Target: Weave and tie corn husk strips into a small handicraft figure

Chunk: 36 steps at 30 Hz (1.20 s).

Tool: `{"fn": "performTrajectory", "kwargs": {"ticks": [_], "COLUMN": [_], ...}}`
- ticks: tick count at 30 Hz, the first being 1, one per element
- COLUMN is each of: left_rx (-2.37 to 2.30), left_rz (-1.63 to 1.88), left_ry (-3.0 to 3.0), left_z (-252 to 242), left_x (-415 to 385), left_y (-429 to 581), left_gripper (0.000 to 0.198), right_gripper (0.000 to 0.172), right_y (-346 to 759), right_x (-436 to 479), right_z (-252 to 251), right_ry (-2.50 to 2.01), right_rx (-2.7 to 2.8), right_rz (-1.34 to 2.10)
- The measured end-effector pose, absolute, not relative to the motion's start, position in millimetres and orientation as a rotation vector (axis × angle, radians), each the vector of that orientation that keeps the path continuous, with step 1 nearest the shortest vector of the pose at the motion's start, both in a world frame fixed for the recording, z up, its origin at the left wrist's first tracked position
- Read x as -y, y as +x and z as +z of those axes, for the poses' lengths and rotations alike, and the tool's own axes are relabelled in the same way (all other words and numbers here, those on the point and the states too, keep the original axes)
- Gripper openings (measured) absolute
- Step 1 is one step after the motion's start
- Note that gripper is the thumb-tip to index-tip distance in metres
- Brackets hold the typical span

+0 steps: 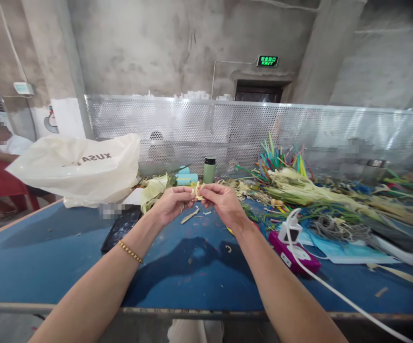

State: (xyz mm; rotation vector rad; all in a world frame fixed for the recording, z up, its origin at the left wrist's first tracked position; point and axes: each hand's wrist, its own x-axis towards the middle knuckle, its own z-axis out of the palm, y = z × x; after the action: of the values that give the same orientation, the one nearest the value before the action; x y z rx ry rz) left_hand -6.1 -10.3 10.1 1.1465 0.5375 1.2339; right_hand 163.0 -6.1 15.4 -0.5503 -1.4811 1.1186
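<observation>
Nearest the viewer, the bare front of the desk (199, 288) was crossed by both forearms; a gold-beaded bracelet (130, 251) was worn on the left wrist. At right, a purple power strip (295, 257) was set within arm's reach, presumably for the white charger (290, 232) plugged into it. A dark tablet-like device (122, 227) was laid flat beside the left forearm.

A small pale yellow piece (198, 191) was held in the air above the middle of the desk, pinched at one side by the left hand (173, 204) and at the other by the right hand (225, 202), thumb against finger in each. The raised, two-sided grip was judged to suit something small and light (its exact shape was too fine to be made out). Loose scraps (190, 216) were noted beneath.

Containers: the large white bag (81, 166) was stood at left, its contents hidden by its wall. The green bottle (209, 170) was seen upright with a black cap on; its filling could not be told. Pale husks (299, 186) were heaped at right, with coloured strips (281, 159) behind. Farthest, the perforated screen (188, 124) was seen before the wall.
</observation>
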Motion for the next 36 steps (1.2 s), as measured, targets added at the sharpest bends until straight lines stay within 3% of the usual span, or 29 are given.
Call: {"fn": "performTrajectory", "kwargs": {"ticks": [21, 28, 36], "left_rx": [-0.605, -0.627, -0.633], "left_rz": [1.326, 1.307, 1.338], "left_ry": [1.164, 1.150, 1.154], "left_z": [6.2, 6.6, 7.2], "left_x": [10.0, 11.8, 13.5], "left_y": [2.0, 4.1, 5.7], "left_gripper": [0.020, 0.020, 0.020], "right_gripper": [0.024, 0.024, 0.017], "right_y": [155.1, 149.7, 155.3], "right_x": [8.3, 5.6, 6.6], "right_z": [14.5, 9.0, 12.3], "right_ry": [-0.667, -0.681, -0.780], "right_rx": [1.558, 1.483, 1.699], "right_rz": [0.686, 0.693, 0.412]}}
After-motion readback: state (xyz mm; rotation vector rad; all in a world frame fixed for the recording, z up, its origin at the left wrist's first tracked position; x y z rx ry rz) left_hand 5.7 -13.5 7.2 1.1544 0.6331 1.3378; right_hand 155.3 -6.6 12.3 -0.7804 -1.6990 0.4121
